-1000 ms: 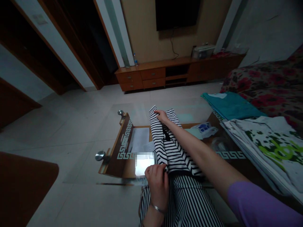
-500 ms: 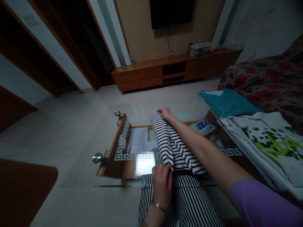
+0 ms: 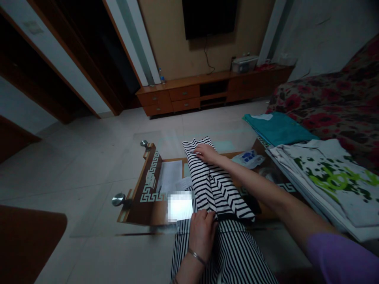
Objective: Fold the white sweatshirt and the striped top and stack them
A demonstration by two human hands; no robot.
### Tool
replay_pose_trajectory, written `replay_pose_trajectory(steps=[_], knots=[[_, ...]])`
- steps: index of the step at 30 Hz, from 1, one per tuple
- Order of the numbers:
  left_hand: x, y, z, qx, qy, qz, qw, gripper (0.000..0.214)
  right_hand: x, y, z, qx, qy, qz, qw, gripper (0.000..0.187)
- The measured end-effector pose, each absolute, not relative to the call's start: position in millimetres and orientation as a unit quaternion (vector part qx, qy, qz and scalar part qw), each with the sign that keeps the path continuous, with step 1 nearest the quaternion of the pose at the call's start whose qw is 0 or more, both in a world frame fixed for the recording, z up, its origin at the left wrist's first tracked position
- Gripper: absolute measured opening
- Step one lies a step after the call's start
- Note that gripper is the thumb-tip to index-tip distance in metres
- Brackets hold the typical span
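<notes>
A black-and-white striped garment (image 3: 201, 177) lies folded lengthwise on the glass tabletop, with some wrinkles at its far end. My left hand (image 3: 203, 228) is closed on its near edge, fingers curled over the cloth and a bracelet at the wrist. My right hand (image 3: 209, 154) rests on top of the far part. Its fingers are loosely bent and a little apart, touching the stripes without a visible grip. The thumb is hidden.
A white printed shirt (image 3: 331, 177) lies folded at the right, with a teal garment (image 3: 278, 128) beyond it. Under the glass are papers (image 3: 171, 175) and a plastic packet (image 3: 248, 157). A floral sofa (image 3: 319, 94) stands at the right; a wooden cabinet (image 3: 183, 94) is farther off.
My right hand has let go of the garment's far edge and moved slightly nearer, onto the cloth. The far end has settled flatter. My left hand remains at the near edge.
</notes>
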State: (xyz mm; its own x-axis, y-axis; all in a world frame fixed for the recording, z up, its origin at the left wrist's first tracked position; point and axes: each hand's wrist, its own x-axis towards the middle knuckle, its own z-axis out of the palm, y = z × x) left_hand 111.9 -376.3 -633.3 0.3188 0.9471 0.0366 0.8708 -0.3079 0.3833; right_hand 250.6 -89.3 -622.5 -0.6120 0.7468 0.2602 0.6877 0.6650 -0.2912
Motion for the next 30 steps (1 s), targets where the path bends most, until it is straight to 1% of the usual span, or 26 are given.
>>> replay_pose_trajectory(steps=[2,3,7,9,11,13,15,17,20,22,25,28,30], knots=[[113,-377,-631,0.802,0.564,0.131,0.149,0.024,259,-109,-632,-0.314,-0.932,0.078,0.163,0.027],[114,-377,-630,0.805,0.561,0.129,0.147,0.024,262,-116,-639,-0.300,-0.937,0.079,0.160,0.028],[111,-380,-631,0.819,0.544,0.120,0.135,0.024,264,-131,-656,-0.335,-0.919,0.086,0.189,0.033],[100,-380,-634,0.825,0.524,0.143,0.155,0.024,269,-135,-654,-0.334,-0.914,0.087,0.214,0.034],[82,-377,-637,0.828,0.503,0.179,0.171,0.032,285,-143,-648,-0.334,-0.906,0.081,0.247,0.035],[61,-366,-639,0.831,0.498,0.203,0.141,0.046,312,-158,-643,-0.342,-0.899,0.067,0.265,0.037],[45,-348,-639,0.842,0.497,0.193,0.077,0.057,344,-179,-643,-0.345,-0.903,0.046,0.250,0.039],[37,-323,-636,0.863,0.481,0.156,0.021,0.063,371,-202,-646,-0.323,-0.923,0.021,0.208,0.042],[44,-282,-632,0.906,0.411,0.097,-0.005,0.060,388,-229,-654,-0.274,-0.950,-0.014,0.151,0.046],[55,-258,-630,0.929,0.360,0.080,0.010,0.055,385,-236,-659,-0.258,-0.956,-0.031,0.135,0.046],[67,-233,-629,0.945,0.315,0.073,0.052,0.050,371,-235,-663,-0.250,-0.959,-0.034,0.133,0.044],[68,-228,-628,0.945,0.307,0.053,0.100,0.049,364,-234,-668,-0.247,-0.958,-0.008,0.148,0.042],[64,-239,-625,0.943,0.304,0.036,0.132,0.051,363,-242,-669,-0.247,-0.956,0.021,0.158,0.040]])
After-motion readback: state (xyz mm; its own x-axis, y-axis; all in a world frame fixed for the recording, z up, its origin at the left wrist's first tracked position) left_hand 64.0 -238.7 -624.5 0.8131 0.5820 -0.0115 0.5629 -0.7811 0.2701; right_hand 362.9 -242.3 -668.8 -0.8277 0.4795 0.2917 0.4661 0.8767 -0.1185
